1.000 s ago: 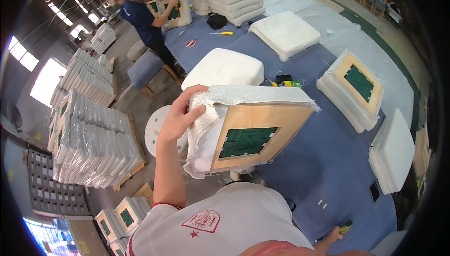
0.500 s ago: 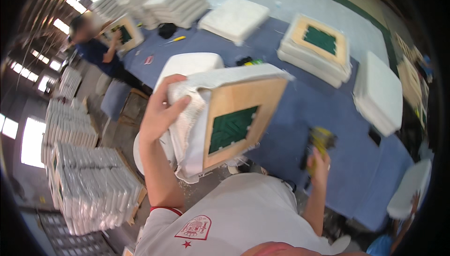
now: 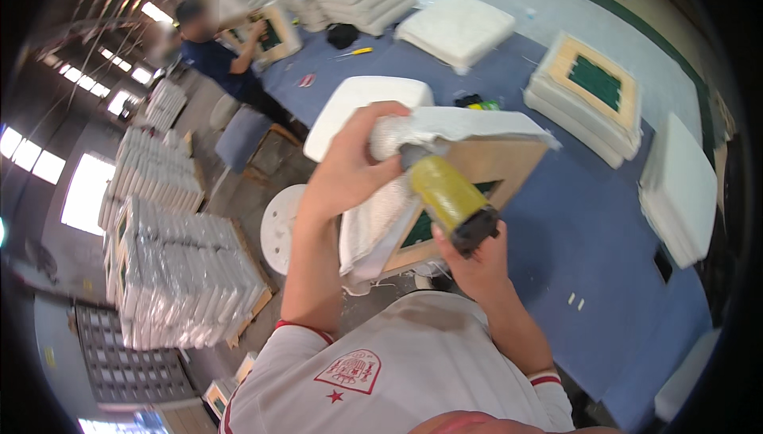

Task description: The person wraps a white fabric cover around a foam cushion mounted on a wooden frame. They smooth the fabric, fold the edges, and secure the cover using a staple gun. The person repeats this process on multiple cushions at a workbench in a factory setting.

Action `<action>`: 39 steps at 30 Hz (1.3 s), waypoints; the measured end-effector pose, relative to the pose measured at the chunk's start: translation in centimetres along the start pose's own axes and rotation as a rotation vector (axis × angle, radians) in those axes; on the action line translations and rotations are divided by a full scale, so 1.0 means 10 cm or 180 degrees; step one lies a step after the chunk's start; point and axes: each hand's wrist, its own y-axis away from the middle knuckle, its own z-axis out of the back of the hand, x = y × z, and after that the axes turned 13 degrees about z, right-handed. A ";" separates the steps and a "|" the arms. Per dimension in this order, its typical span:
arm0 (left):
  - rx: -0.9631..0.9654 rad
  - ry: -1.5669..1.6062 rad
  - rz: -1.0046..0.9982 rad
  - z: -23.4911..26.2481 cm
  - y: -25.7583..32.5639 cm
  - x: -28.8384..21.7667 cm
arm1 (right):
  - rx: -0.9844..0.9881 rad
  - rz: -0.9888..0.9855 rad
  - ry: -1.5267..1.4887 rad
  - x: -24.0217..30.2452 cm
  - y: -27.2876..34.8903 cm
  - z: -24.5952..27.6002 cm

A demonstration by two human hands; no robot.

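Observation:
A white-covered chair seat (image 3: 469, 122) is tilted up in front of me, its wooden base board (image 3: 509, 168) facing right. Dark green webbing shows through the board's opening, partly hidden behind the tool. My left hand (image 3: 350, 162) grips the seat's upper left corner, the thumb pressing the folded fabric. In my right hand (image 3: 481, 265) is a yellow staple gun (image 3: 443, 187) with a black end cap. Its dark nose meets the fabric edge close to my left thumb. Most of its handle is hidden by its body and my fingers.
On the blue table (image 3: 548, 235) are a white seat (image 3: 457, 29), a seat stack (image 3: 588, 108), more seats (image 3: 679, 187) and a yellow-handled tool (image 3: 362, 51). A person (image 3: 226, 56) works at far left. Wrapped stacks (image 3: 183, 275) and a round stool (image 3: 280, 223) stand left.
My right hand has lifted the staple gun from over the table, up and left to the seat's corner. My left hand still holds the seat. The whole view has shifted.

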 end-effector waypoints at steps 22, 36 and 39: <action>-0.0098 0.0019 0.0070 -0.07 0.06 -0.05 | 0.0099 0.0155 0.0190 0.11 0.04 0.04; 0.0029 0.0372 -0.0143 -0.03 0.03 0.04 | 0.0448 -0.0113 0.0340 0.05 -0.05 0.01; 0.0040 0.0624 -0.0057 -0.01 0.02 0.08 | 0.0035 -0.0631 -0.0163 0.05 0.00 0.17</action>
